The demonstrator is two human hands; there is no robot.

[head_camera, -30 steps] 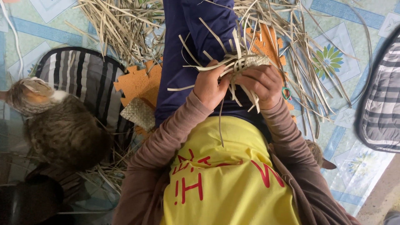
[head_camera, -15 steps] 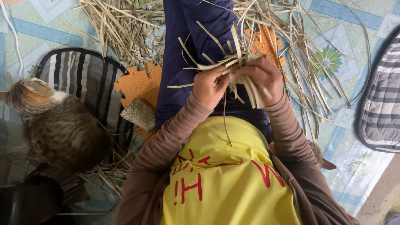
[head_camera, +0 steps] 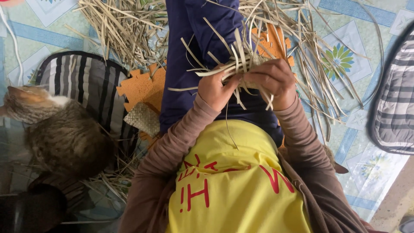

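Both hands hold a small piece of woven straw work (head_camera: 241, 64) above my lap, its loose strips sticking out upward and to the left. My left hand (head_camera: 217, 88) grips its left side, fingers curled around the strips. My right hand (head_camera: 273, 81) closes over its right side from above. One thin strand hangs down over my yellow shirt. Dark blue trousers (head_camera: 194, 51) lie under the work.
A heap of dry straw strips (head_camera: 125, 26) covers the patterned floor mat ahead. An orange foam tile (head_camera: 142, 86) and a small woven piece (head_camera: 144, 118) lie at my left. A tabby cat (head_camera: 56, 129) sits on a striped cushion (head_camera: 82, 82). Another striped cushion (head_camera: 396, 99) lies right.
The hands have turned the woven piece slightly and the strips have shifted. The cat has lowered its head a little.
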